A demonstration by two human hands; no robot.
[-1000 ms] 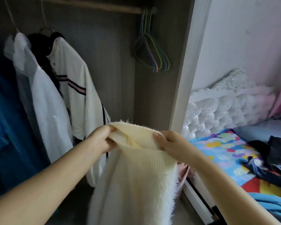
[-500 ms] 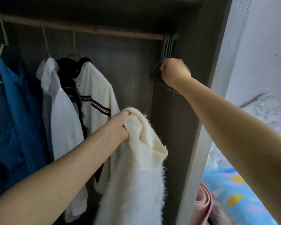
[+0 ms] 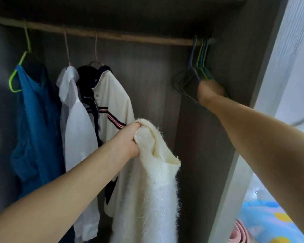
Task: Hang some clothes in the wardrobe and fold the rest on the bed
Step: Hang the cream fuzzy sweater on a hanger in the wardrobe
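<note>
Left hand (image 3: 128,141): fingers curled tight round the ribbed neck edge of the cream fluffy sweater (image 3: 153,190), bunched in the fist.
Sweater: hangs straight down from that fist, neck opening gaping to the right of the knuckles, fuzzy body dropping out of view at the bottom; in front of the wardrobe opening, overlapping the lower part of the cream striped shirt (image 3: 112,106).
Right hand (image 3: 210,91): reached up into the wardrobe's right corner, closed among the bunch of empty hangers (image 3: 200,67); which hanger is gripped, cannot tell.
Hangers: blue and green wire, clustered at the far right end of the wooden rail (image 3: 112,35), close against the wardrobe side panel (image 3: 235,67).
Rail, left to right: blue garment (image 3: 35,120) on a lime hanger, white shirt (image 3: 77,128), cream striped shirt over something dark, then a bare stretch of rail up to the empty hangers.
Right edge: white door frame (image 3: 263,95) just beside the right forearm.
Lower right: patterned bedcover (image 3: 263,223) and a pink roll (image 3: 237,234) beyond the frame.
</note>
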